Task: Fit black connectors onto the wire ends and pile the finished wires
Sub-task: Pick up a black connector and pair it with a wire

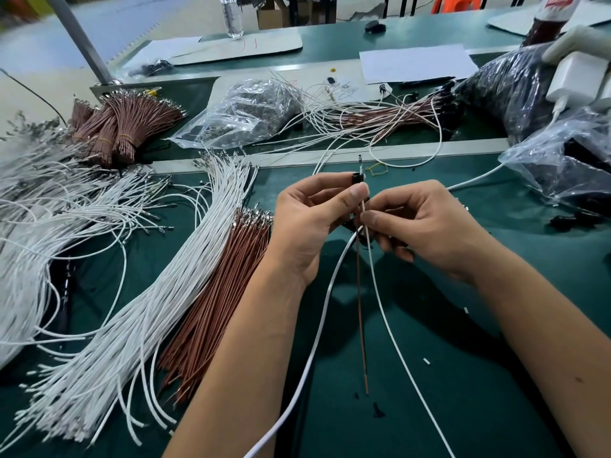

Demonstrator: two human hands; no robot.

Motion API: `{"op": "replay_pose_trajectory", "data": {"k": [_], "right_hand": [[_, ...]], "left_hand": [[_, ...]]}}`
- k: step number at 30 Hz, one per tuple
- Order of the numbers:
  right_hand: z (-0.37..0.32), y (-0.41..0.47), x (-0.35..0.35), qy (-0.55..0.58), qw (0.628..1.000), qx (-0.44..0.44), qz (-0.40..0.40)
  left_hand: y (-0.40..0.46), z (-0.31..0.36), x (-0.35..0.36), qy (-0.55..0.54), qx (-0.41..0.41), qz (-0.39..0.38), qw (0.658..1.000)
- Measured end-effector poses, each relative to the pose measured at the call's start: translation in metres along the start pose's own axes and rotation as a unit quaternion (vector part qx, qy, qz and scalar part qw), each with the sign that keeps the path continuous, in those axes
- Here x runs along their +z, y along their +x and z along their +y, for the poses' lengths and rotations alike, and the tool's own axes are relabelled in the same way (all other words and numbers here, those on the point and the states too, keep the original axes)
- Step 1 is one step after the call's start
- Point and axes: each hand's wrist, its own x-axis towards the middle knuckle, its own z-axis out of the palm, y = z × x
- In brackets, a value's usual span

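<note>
In the head view, a black connector (pixel 356 177) is pinched by the left hand (pixel 310 223) above the green table (pixel 446 325). A brown wire (pixel 361 309) and a thin white wire (pixel 390 319) (both hanging down) are pinched by the right hand (pixel 426 223). Finished wires (pixel 380 119) are piled further back.

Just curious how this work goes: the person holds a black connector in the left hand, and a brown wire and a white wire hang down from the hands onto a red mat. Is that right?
Not quite: the mat is dark green, not red, as the head view shows. The rest stands: the left hand holds the black connector, and the brown wire and white wire hang down.
</note>
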Motion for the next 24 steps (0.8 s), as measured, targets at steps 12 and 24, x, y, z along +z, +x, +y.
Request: {"op": "replay_pose_trajectory", "data": {"k": [12, 24], "right_hand": [[-0.0036, -0.0011, 0.0012, -0.034, 0.999, 0.004, -0.021], [-0.0045, -0.0015, 0.005, -0.043, 0.991, -0.103, 0.073]], "left_hand": [[0.003, 0.0003, -0.0027, -0.045, -0.008, 0.016, 0.999], [0.0019, -0.0019, 0.0001, 0.005, 0.074, -0.049, 0.996]]}}
